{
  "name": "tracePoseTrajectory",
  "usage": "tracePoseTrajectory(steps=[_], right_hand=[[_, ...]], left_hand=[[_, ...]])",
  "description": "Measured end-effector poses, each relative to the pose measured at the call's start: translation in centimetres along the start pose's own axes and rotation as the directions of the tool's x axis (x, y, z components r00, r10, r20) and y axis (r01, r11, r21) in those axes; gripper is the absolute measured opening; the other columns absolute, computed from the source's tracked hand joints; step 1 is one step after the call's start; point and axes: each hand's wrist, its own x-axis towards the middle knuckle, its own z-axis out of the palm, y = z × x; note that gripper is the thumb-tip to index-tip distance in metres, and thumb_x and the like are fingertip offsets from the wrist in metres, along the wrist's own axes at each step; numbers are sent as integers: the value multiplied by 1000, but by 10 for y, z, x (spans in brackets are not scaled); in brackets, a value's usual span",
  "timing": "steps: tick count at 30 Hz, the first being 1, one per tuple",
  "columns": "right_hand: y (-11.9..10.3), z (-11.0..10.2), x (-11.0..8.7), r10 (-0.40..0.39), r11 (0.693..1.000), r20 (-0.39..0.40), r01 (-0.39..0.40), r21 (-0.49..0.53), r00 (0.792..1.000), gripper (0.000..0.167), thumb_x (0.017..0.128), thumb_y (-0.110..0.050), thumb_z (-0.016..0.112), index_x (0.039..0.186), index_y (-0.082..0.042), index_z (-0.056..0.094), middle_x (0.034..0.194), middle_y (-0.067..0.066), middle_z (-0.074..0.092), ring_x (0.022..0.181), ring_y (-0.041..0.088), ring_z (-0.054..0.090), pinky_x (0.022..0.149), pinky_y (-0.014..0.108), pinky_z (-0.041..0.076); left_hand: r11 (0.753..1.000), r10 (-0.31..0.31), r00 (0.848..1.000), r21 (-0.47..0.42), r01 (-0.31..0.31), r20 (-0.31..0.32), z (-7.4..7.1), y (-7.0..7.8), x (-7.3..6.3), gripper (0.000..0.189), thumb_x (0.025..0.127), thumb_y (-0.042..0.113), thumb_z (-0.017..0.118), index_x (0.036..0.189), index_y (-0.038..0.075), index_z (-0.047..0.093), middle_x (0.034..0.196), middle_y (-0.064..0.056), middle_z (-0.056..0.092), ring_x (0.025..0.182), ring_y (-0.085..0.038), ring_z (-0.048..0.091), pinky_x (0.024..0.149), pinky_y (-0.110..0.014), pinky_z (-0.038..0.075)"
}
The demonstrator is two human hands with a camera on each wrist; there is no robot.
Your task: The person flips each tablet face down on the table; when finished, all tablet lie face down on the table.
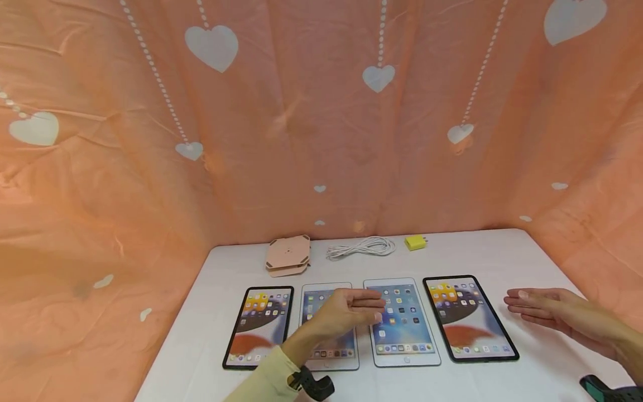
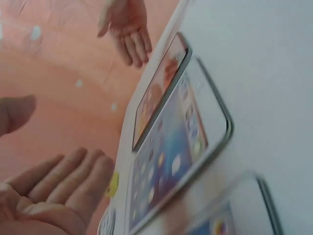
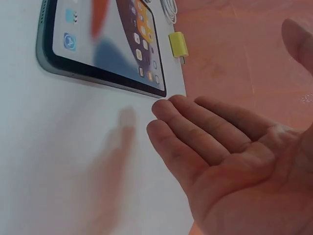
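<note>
Four tablets with lit home screens lie in a row on the white table. At the left end is a black-framed tablet point(image 1: 258, 324), then a white-framed tablet point(image 1: 334, 353) partly hidden by my left hand point(image 1: 346, 312). A second white-framed tablet point(image 1: 404, 324) follows, its left edge overlapped by my fingertips. The black-framed tablet point(image 1: 469, 318) at the right end has my right hand point(image 1: 562, 315) beside it, over the table. Both hands are held palm inward with straight fingers and hold nothing. In the right wrist view the right hand's fingers point(image 3: 195, 132) point toward the tablet's edge.
Behind the tablets lie a pink folded stand-like piece point(image 1: 288, 254), a coiled white cable point(image 1: 361, 248) and a yellow charger plug point(image 1: 415, 242). An orange cloth with white hearts point(image 1: 301, 123) hangs around the back and sides of the white table point(image 1: 196, 335).
</note>
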Motion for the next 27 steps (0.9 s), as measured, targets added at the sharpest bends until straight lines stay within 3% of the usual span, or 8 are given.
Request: tracePoseTrajectory(steps=[2, 6, 9, 12, 14, 18, 23, 27], right_hand=[[0, 1, 2, 16, 1000, -1, -16, -24, 1000, 65, 121, -23, 36, 159, 27, 18, 149, -5, 68, 124, -5, 69, 102, 19, 59], [1, 3, 3, 54, 998, -12, -55, -41, 998, 68, 121, -26, 37, 158, 28, 19, 157, 17, 62, 122, -4, 70, 102, 22, 60], [2, 3, 4, 83, 996, -26, -84, -16, 996, 70, 121, -29, 38, 158, 28, 20, 157, 25, 60, 121, 0, 72, 102, 26, 62], [3, 3, 5, 74, 997, -5, -74, 16, 997, 67, 121, -27, 39, 157, 28, 25, 153, 20, 65, 121, 2, 73, 102, 26, 62], [4, 2, 5, 48, 998, 31, -49, 46, 998, 62, 121, -23, 38, 155, 28, 29, 148, 10, 70, 122, 2, 73, 102, 24, 61], [6, 3, 7, 22, 996, 56, -26, 82, 998, 56, 120, -18, 39, 151, 29, 37, 140, 1, 75, 121, 3, 74, 101, 24, 61], [3, 7, 10, 102, 995, -39, -101, 20, 994, 64, 119, -27, 46, 150, 28, 40, 140, 16, 74, 116, 7, 76, 99, 29, 64], [1, 11, 13, 140, 990, -71, -141, -2, 988, 68, 119, -32, 47, 151, 27, 39, 143, 23, 71, 117, 12, 77, 99, 31, 64]], left_hand=[[1000, -18, 1000, 6, 18, -6, 10, -1, 7, 55, 102, 14, 75, 153, -1, 60, 148, -20, 69, 135, -25, 71, 111, -31, 58], [997, -62, 998, -36, 61, -18, 29, -2, 21, 57, 99, 16, 78, 152, 2, 62, 145, -15, 72, 130, -20, 73, 113, -33, 57], [992, -87, 996, -90, 86, -13, 42, -3, 34, 56, 99, 11, 77, 152, 0, 62, 144, -16, 73, 128, -22, 74, 110, -34, 59], [979, -112, 994, -175, 107, -17, 55, -4, 47, 53, 99, 2, 74, 150, -6, 61, 143, -21, 72, 130, -28, 73, 106, -35, 61], [968, -134, 990, -219, 124, -34, 64, -6, 55, 51, 99, -3, 73, 148, -8, 61, 142, -22, 72, 130, -29, 73, 105, -36, 62], [957, -181, 981, -243, 159, -71, 78, -8, 68, 48, 99, -7, 72, 146, -8, 62, 139, -20, 74, 128, -28, 73, 105, -38, 62], [935, -247, 965, -282, 215, -85, 91, -10, 82, 48, 98, -5, 74, 144, -8, 62, 133, -18, 75, 124, -28, 74, 107, -41, 61], [912, -321, 938, -311, 268, -133, 100, -8, 90, 43, 97, -1, 76, 138, -8, 64, 121, -15, 73, 112, -28, 76, 104, -42, 63]])
